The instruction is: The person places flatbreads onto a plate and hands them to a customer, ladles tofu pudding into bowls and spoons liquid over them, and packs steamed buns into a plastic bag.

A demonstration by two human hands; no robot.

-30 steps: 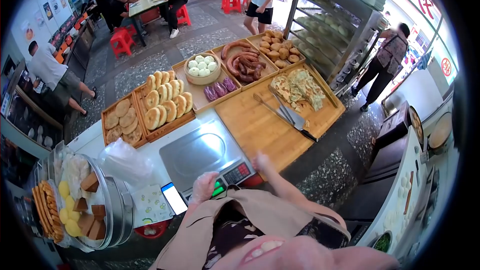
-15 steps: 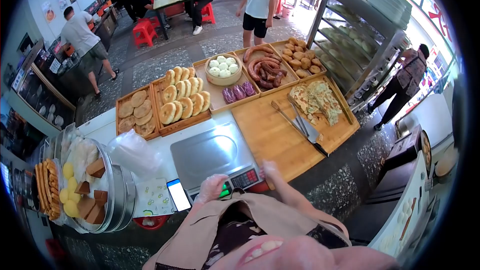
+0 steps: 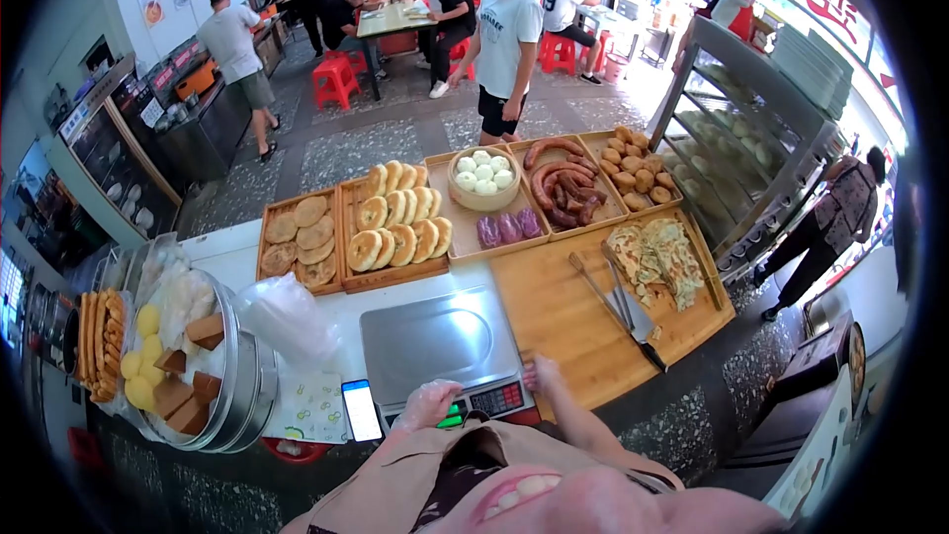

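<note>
My left hand [image 3: 432, 403], in a clear plastic glove, rests at the front edge of the electronic scale [image 3: 435, 336], beside its green lit display [image 3: 454, 413]. Its fingers are curled together and no item shows in them. My right hand [image 3: 541, 376] is closed at the scale's front right corner, by the near edge of the wooden board [image 3: 539, 311]. Nothing shows in that hand either. The scale's metal pan bears nothing. A phone [image 3: 362, 409] with a lit screen lies left of my left hand.
Tongs [image 3: 598, 287] and a knife [image 3: 638, 324] lie on the board near cut flatbread [image 3: 677, 262]. Trays of round breads [image 3: 400, 242], buns [image 3: 484, 173] and sausages [image 3: 565, 183] line the back. Plastic bags [image 3: 287, 316] and a steamer [image 3: 259, 391] stand left. A person [image 3: 509, 40] stands across the counter.
The view has tilted up, so the counter sits lower and further right in it. The person across the counter shows more fully. Both my hands stay near the scale's front edge.
</note>
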